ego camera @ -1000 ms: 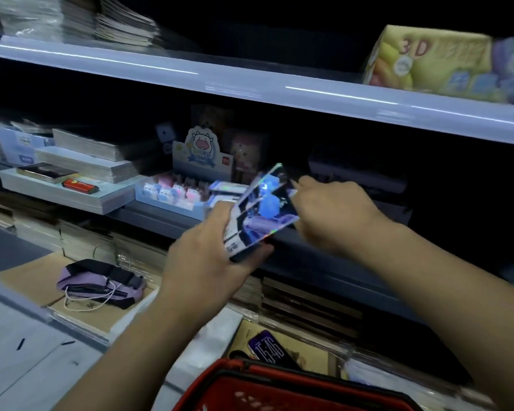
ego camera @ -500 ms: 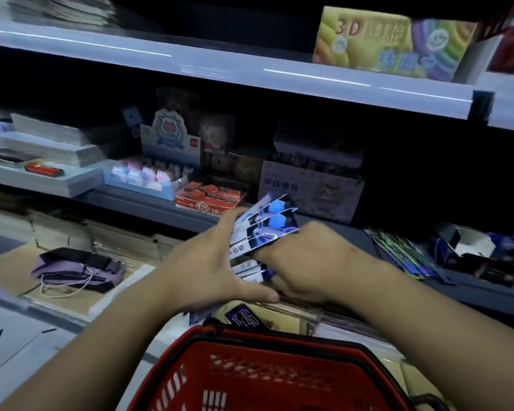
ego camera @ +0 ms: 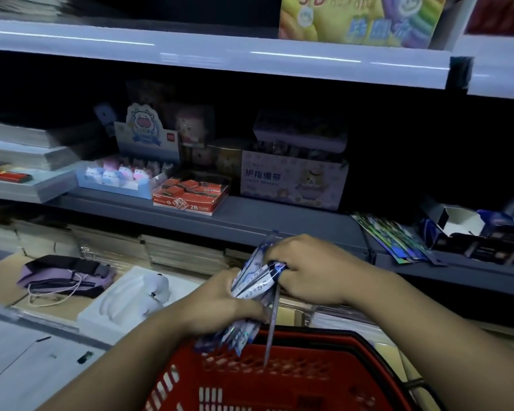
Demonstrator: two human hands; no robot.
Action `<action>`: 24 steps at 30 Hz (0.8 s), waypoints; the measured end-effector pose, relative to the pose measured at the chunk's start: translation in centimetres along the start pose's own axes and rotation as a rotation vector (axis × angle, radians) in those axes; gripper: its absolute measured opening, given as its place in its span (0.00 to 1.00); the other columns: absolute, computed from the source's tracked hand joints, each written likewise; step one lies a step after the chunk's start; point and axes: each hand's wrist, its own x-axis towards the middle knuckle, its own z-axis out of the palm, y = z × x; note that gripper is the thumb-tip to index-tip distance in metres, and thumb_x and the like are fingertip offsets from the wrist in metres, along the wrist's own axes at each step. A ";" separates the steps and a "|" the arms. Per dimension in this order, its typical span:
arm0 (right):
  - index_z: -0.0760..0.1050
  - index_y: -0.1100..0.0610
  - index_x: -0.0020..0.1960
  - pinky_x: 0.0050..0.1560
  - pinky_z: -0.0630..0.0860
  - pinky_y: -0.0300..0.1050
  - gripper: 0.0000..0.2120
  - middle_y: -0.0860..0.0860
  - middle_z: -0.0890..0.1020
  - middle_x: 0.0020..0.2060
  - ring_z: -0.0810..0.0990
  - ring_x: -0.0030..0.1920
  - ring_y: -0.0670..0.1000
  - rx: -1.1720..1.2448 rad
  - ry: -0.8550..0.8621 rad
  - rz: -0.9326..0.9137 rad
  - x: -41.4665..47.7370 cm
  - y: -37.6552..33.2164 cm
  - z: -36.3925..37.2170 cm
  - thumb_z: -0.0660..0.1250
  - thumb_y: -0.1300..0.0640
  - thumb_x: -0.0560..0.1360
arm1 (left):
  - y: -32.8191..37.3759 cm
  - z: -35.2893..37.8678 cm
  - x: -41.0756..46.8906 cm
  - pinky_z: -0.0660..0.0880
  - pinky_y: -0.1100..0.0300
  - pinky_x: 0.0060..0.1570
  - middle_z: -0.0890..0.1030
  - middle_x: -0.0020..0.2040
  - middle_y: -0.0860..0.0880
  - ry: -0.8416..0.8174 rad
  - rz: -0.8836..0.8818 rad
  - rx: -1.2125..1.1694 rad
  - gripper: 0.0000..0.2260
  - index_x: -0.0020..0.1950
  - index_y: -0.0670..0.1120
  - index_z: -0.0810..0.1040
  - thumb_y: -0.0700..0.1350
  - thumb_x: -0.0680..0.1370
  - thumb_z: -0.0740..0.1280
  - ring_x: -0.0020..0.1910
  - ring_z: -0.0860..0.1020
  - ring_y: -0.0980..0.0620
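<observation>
Both hands hold a bundle of flat blue-and-white shiny packets (ego camera: 254, 281) just above the far rim of a red plastic shopping basket (ego camera: 279, 378). My left hand (ego camera: 220, 304) grips the lower part of the bundle from the left, thumb across it. My right hand (ego camera: 306, 268) curls over the top of the packets from the right. Some packets fan downward toward the basket, and one thin edge hangs over its mesh wall.
A dark shelf (ego camera: 250, 221) ahead carries a red 2B box (ego camera: 190, 195), a tray of small animal figures (ego camera: 116, 176), a printed carton (ego camera: 293, 179) and more shiny packets (ego camera: 395, 238) at right. Lower left lie a purple bag (ego camera: 63, 272) and a white tray (ego camera: 128, 295).
Both hands have come down from shelf height with the packets, now bunched together low over the basket rim. The view has tilted down and right, showing more of the basket.
</observation>
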 end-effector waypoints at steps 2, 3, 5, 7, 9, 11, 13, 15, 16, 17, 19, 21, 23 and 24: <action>0.77 0.54 0.51 0.48 0.79 0.55 0.18 0.51 0.81 0.51 0.79 0.52 0.57 0.031 -0.006 0.002 -0.2 0.5 0.5 0.54 0.52 0.68 | -0.5 0.8 0.4 0.79 0.43 0.52 0.84 0.44 0.31 -0.043 -0.017 -0.079 0.12 0.48 0.32 0.81 0.41 0.73 0.74 0.42 0.84 0.38; 0.78 0.54 0.51 0.48 0.79 0.54 0.17 0.51 0.81 0.51 0.79 0.52 0.57 0.039 -0.008 0.010 -0.3 0.7 0.8 0.55 0.53 0.69 | -0.7 1.2 0.5 0.79 0.42 0.58 0.86 0.48 0.33 -0.068 -0.023 -0.122 0.11 0.51 0.34 0.83 0.40 0.73 0.74 0.49 0.85 0.35; 0.78 0.54 0.52 0.48 0.79 0.53 0.15 0.52 0.81 0.51 0.79 0.51 0.57 0.071 0.004 0.027 -0.6 1.2 1.4 0.56 0.54 0.71 | -1.0 1.9 0.6 0.78 0.41 0.62 0.86 0.52 0.34 -0.112 -0.053 -0.218 0.10 0.52 0.37 0.84 0.38 0.73 0.73 0.54 0.84 0.34; 0.77 0.54 0.53 0.43 0.78 0.52 0.13 0.52 0.81 0.47 0.79 0.47 0.56 0.127 0.044 0.067 -0.9 1.6 1.8 0.57 0.56 0.73 | -1.3 2.7 0.8 0.79 0.39 0.57 0.85 0.49 0.34 -0.115 -0.082 -0.320 0.09 0.49 0.39 0.84 0.36 0.70 0.71 0.49 0.84 0.34; 0.73 0.53 0.51 0.38 0.75 0.51 0.07 0.51 0.79 0.43 0.77 0.42 0.57 0.201 0.112 0.125 -1.2 2.0 2.1 0.59 0.56 0.75 | -1.3 3.4 1.1 0.81 0.42 0.49 0.81 0.42 0.34 -0.100 -0.114 -0.422 0.09 0.45 0.42 0.82 0.37 0.65 0.70 0.42 0.83 0.35; 0.69 0.50 0.50 0.35 0.71 0.50 0.03 0.51 0.78 0.41 0.76 0.40 0.58 0.210 0.172 0.153 -1.5 2.1 2.3 0.59 0.55 0.76 | -1.2 4.2 1.3 0.79 0.46 0.47 0.78 0.39 0.35 -0.099 -0.138 -0.494 0.14 0.46 0.41 0.80 0.39 0.62 0.71 0.37 0.82 0.38; 0.68 0.50 0.49 0.34 0.68 0.49 0.02 0.52 0.78 0.41 0.75 0.40 0.59 0.179 0.206 0.170 -2.1 2.4 2.7 0.59 0.53 0.76 | -1.2 4.7 1.7 0.78 0.47 0.47 0.79 0.40 0.36 -0.079 -0.181 -0.533 0.22 0.53 0.39 0.79 0.42 0.60 0.72 0.36 0.82 0.40; 0.68 0.50 0.48 0.36 0.70 0.49 0.03 0.52 0.78 0.40 0.76 0.40 0.59 0.180 0.224 0.195 -2.7 2.6 3.2 0.59 0.52 0.75 | -1.2 5.3 2.0 0.80 0.51 0.45 0.82 0.41 0.38 -0.080 -0.217 -0.575 0.24 0.54 0.38 0.83 0.45 0.60 0.75 0.37 0.83 0.42; 0.68 0.49 0.49 0.37 0.72 0.50 0.03 0.51 0.78 0.41 0.76 0.41 0.59 0.198 0.233 0.210 -3.0 2.7 3.5 0.59 0.52 0.75 | -1.1 5.6 2.0 0.81 0.51 0.45 0.84 0.41 0.39 -0.086 -0.220 -0.603 0.22 0.51 0.39 0.85 0.47 0.60 0.79 0.37 0.84 0.43; 0.68 0.49 0.49 0.38 0.74 0.50 0.04 0.51 0.79 0.41 0.77 0.41 0.59 0.226 0.244 0.224 -3.3 2.8 3.7 0.60 0.51 0.75 | -1.1 6.0 1.9 0.82 0.51 0.45 0.84 0.41 0.39 -0.117 -0.213 -0.635 0.22 0.49 0.41 0.86 0.50 0.60 0.82 0.37 0.84 0.43; 0.68 0.49 0.49 0.39 0.74 0.50 0.04 0.52 0.79 0.42 0.78 0.42 0.60 0.252 0.257 0.236 -3.6 2.9 4.0 0.60 0.51 0.75 | -0.9 6.5 1.8 0.82 0.50 0.44 0.83 0.41 0.39 -0.180 -0.187 -0.665 0.23 0.46 0.43 0.86 0.56 0.61 0.85 0.36 0.84 0.43; 0.68 0.49 0.49 0.38 0.72 0.50 0.04 0.52 0.79 0.42 0.77 0.42 0.60 0.254 0.260 0.238 -3.7 3.0 3.9 0.61 0.51 0.75 | -0.9 6.7 1.7 0.82 0.50 0.41 0.83 0.40 0.39 -0.180 -0.184 -0.632 0.21 0.46 0.43 0.86 0.51 0.60 0.85 0.35 0.84 0.42; 0.69 0.49 0.49 0.38 0.72 0.50 0.04 0.51 0.78 0.42 0.77 0.42 0.59 0.285 0.258 0.240 -3.7 2.9 3.9 0.61 0.52 0.75 | -0.7 6.9 1.8 0.81 0.52 0.38 0.83 0.39 0.38 -0.148 -0.188 -0.571 0.19 0.50 0.38 0.83 0.41 0.62 0.80 0.34 0.83 0.42; 0.69 0.49 0.49 0.38 0.72 0.49 0.04 0.49 0.78 0.42 0.77 0.42 0.58 0.314 0.264 0.239 -3.7 3.0 4.1 0.62 0.52 0.74 | -0.5 7.0 1.9 0.81 0.54 0.37 0.84 0.39 0.38 -0.135 -0.177 -0.551 0.18 0.52 0.36 0.80 0.37 0.64 0.76 0.33 0.83 0.43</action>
